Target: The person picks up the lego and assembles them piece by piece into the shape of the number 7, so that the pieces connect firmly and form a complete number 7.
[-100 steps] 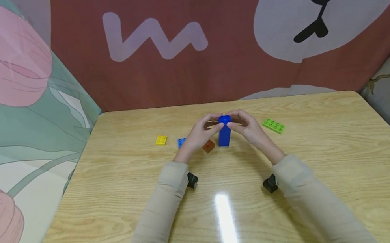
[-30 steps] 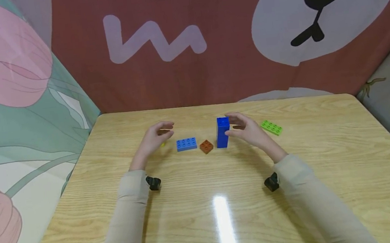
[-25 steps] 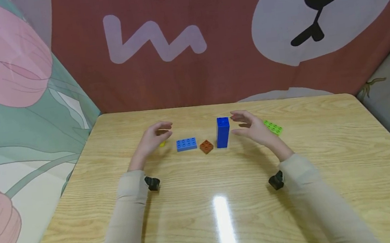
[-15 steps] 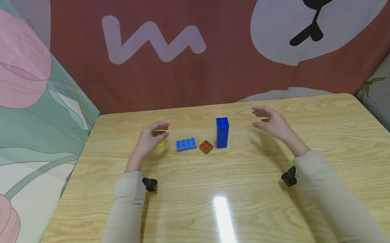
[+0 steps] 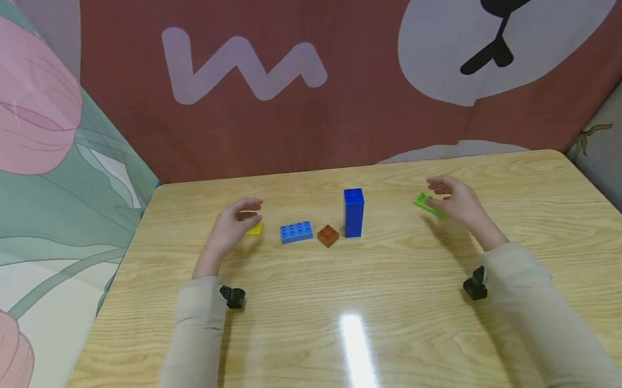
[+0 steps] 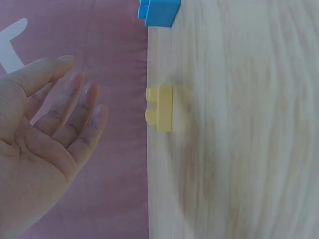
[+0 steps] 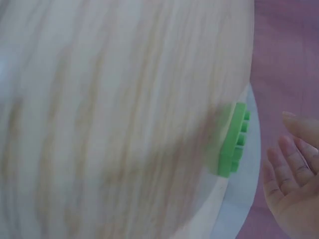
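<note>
My left hand [image 5: 230,226] hovers over the yellow building block [image 5: 255,229], its fingers loosely bent and holding nothing. The left wrist view shows a gap between that hand [image 6: 47,119] and the yellow block [image 6: 165,108]. Above the light-green building block [image 5: 424,202] is my right hand [image 5: 457,204], also holding nothing and partly covering the block from the head view. In the right wrist view the green block [image 7: 232,142] lies apart from the fingers. Between the hands, a tall dark-blue block tower [image 5: 354,215] stands upright on the table.
A light-blue building block [image 5: 295,232] and a small brown block [image 5: 328,236] lie left of the tower on the wooden table [image 5: 304,346]. Behind the table's far edge hangs a reddish-brown printed cloth [image 5: 259,136].
Both hands were on the blue tower. The left hand moved left to the yellow block. The right hand let go later and moved right to over the green block. The tower stays standing.
</note>
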`<state>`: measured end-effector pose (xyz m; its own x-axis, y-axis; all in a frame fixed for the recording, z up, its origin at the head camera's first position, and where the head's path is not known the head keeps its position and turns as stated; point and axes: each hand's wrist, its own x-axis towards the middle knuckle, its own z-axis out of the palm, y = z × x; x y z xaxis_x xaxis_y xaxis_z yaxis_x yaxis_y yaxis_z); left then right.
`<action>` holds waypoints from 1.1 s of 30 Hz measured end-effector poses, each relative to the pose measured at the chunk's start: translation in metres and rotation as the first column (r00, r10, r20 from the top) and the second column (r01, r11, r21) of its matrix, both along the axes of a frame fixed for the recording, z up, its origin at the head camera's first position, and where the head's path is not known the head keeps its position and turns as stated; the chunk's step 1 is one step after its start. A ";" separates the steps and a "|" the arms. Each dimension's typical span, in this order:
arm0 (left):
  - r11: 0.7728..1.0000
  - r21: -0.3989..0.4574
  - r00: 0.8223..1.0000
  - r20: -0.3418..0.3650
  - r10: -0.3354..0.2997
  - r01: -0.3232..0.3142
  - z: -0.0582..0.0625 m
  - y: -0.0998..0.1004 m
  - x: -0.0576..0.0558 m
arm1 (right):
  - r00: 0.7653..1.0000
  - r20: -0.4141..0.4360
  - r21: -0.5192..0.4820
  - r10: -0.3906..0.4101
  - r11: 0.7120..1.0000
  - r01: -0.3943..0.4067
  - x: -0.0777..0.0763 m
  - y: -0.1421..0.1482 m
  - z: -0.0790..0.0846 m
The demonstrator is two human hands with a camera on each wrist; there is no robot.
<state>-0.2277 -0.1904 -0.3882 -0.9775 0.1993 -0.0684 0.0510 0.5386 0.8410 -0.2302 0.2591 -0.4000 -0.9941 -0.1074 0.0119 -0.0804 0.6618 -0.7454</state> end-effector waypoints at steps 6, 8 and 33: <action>1.000 0.000 1.000 0.005 0.012 -0.012 -0.004 -0.009 0.001 | 0.999 0.043 0.032 -0.026 0.999 0.024 0.000 0.009 -0.008; 1.000 -0.002 1.000 0.007 0.023 -0.023 -0.005 -0.012 0.002 | 0.997 0.068 0.050 -0.036 0.998 0.033 0.000 0.012 -0.010; 0.999 -0.040 0.999 0.045 0.026 -0.024 -0.021 -0.028 -0.002 | 0.987 0.150 0.187 -0.049 0.982 0.020 0.001 0.020 -0.019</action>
<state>-0.2296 -0.2186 -0.4094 -0.9778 0.1714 -0.1206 -0.0009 0.5724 0.8200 -0.2293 0.2790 -0.4193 -0.9857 -0.0590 -0.1579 0.0508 0.7894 -0.6118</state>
